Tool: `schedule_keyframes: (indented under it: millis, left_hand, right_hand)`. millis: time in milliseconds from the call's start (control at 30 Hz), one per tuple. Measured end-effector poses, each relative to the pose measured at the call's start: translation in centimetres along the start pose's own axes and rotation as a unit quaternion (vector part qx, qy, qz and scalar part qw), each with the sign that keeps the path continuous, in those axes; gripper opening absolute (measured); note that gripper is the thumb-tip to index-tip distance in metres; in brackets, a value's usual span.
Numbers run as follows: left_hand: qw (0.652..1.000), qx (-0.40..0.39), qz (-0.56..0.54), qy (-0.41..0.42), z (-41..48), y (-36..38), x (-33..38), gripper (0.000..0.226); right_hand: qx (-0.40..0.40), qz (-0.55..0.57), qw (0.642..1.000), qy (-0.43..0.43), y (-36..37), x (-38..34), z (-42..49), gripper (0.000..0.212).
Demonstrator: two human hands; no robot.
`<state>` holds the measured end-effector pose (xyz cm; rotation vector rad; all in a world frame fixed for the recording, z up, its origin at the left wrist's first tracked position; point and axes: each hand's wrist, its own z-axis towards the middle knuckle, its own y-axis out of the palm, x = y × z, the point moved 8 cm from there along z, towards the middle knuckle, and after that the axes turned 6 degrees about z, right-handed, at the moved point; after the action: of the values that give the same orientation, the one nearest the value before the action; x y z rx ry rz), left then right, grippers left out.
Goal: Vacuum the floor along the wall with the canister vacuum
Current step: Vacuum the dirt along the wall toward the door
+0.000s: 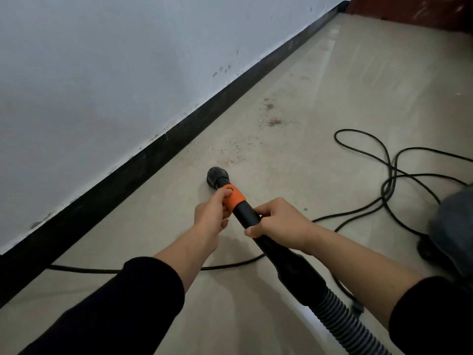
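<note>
The left hand (pixel 208 216) grips the orange collar (pixel 234 197) of the vacuum's black tube (pixel 247 210), fingers curled round it and the thumb pressed on top. The right hand (pixel 277 224) sits just behind it, toward 5 o'clock along the tube, fingers wrapped tight round the black shaft with the thumb tucked underneath. Both arms wear black sleeves pushed up off the wrists. The tube points toward 11 o'clock and ends in a round black nozzle (pixel 217 175) just below the middle of the view, low over the floor (pixel 332 85) (whether it actually touches cannot be told). The nozzle is near the black baseboard (pixel 153 160) but apart from it, with a strip of bare floor between. Behind the right hand the tube widens into a ribbed grey hose (pixel 340 321) that runs out at 5 o'clock. From the nozzle toward 1 o'clock lie scattered brown crumbs and two denser patches of dirt (pixel 273 121). A black cord (pixel 384 175) loops loosely over the floor at 3 o'clock, and one run of it passes under both arms toward the baseboard at 8 o'clock. The pale scuffed wall (pixel 102 73) fills the view from 9 to 12 o'clock. At the 3 o'clock edge sits a blurred grey rounded shape (pixel 453 221).
</note>
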<state>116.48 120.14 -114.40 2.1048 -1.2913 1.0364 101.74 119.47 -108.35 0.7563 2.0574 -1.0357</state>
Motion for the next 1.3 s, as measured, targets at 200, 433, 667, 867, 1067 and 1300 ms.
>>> schedule_keyframes:
  millis: [200, 433, 667, 867, 1067, 1300]
  left_hand:
    - [1.000, -0.014, 0.005, 0.001, 0.6, 1.1, -0.4, 0.029]
    - [0.998, -0.064, 0.026, -0.001, -0.3, 3.2, -1.0, 0.025]
    - [0.994, -0.106, 0.039, -0.013, -1.3, 6.3, -2.0, 0.022]
    - [0.985, -0.139, 0.091, -0.040, -2.2, 8.5, -1.6, 0.021]
    - [0.967, -0.184, 0.160, -0.079, -2.8, 9.1, -1.3, 0.034]
    - [0.945, -0.242, 0.184, -0.118, -4.5, 11.0, -1.5, 0.022]
  right_hand:
    - [0.024, -0.010, 1.000, 0.006, -0.5, 0.6, -0.4, 0.012]
    - [0.053, -0.042, 0.998, 0.019, -2.0, 1.2, -2.1, 0.018]
    - [0.072, -0.045, 0.995, 0.045, -4.1, 2.9, -3.9, 0.016]
    - [0.067, -0.018, 0.993, 0.095, -5.9, 4.1, -4.6, 0.021]
    - [0.038, -0.068, 0.985, 0.152, -6.4, 4.1, -5.7, 0.023]
    - [0.029, -0.147, 0.963, 0.222, -7.3, 3.4, -7.5, 0.026]
